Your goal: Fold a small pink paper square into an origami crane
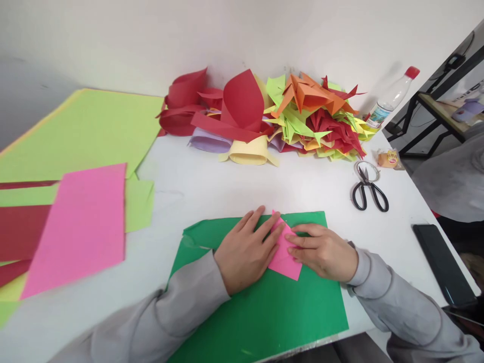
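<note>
A small folded piece of pink paper [285, 264] lies on a green board [257, 322] in front of me. My left hand [247, 249] rests flat with its fingers spread, the fingertips pressing on the paper's left part. From the other side, my right hand [327, 252] has its bent fingers closed at the paper's right edge. Its thumb is hard to make out. Creases show in the lower part of the pink paper; the fingers cover much of its upper half.
Pink [86, 222], red and light green sheets [94, 131] overlap at left. Rolled red paper pieces [242, 101] and a heap of folded shapes [313, 116] line the wall. At right are scissors [370, 194], a tape roll [372, 169], a bottle [393, 101], a wrapped snack [388, 159] and a phone [444, 264].
</note>
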`<act>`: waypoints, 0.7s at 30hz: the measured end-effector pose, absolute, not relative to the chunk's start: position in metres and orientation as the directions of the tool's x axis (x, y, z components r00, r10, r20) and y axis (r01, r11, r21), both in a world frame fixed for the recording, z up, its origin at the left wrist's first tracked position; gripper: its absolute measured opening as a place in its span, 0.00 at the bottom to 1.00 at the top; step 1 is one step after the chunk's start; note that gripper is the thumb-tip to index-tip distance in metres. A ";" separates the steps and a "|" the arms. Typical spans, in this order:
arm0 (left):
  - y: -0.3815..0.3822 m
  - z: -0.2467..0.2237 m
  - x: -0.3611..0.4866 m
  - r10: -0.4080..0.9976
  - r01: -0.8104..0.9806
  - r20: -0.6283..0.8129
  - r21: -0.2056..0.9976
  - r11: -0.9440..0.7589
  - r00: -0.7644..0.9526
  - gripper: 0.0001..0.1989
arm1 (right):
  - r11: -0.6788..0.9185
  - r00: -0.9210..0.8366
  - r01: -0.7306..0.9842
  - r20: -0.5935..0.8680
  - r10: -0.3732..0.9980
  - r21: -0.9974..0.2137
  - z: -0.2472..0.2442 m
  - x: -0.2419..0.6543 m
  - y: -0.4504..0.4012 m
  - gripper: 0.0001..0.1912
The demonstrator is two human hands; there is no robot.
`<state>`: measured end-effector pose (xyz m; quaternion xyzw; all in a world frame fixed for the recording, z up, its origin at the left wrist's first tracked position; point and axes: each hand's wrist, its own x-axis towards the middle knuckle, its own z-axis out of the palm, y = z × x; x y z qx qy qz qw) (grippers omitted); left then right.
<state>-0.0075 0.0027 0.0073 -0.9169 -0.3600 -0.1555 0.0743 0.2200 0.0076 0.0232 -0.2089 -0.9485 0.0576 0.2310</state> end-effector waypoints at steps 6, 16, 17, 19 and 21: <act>0.002 0.008 -0.008 0.667 0.696 0.287 -0.001 -0.718 0.688 0.21 | 0.902 -0.823 0.383 0.369 0.432 -0.200 0.021 0.221 0.007 0.09; 0.003 0.008 -0.009 0.672 0.702 0.311 0.020 -0.712 0.672 0.21 | 0.898 -0.844 0.394 0.312 0.437 -0.195 0.025 0.222 0.007 0.10; 0.003 0.009 -0.008 0.673 0.703 0.312 0.020 -0.711 0.671 0.22 | 0.898 -0.842 0.393 0.315 0.438 -0.197 0.025 0.222 0.007 0.11; 0.002 0.010 -0.006 0.679 0.712 0.323 0.024 -0.702 0.659 0.25 | 0.895 -0.835 0.395 0.325 0.444 -0.208 0.025 0.222 0.007 0.11; 0.001 0.009 -0.005 0.690 0.722 0.335 0.042 -0.691 0.641 0.27 | 0.890 -0.830 0.395 0.327 0.452 -0.228 0.025 0.222 0.007 0.12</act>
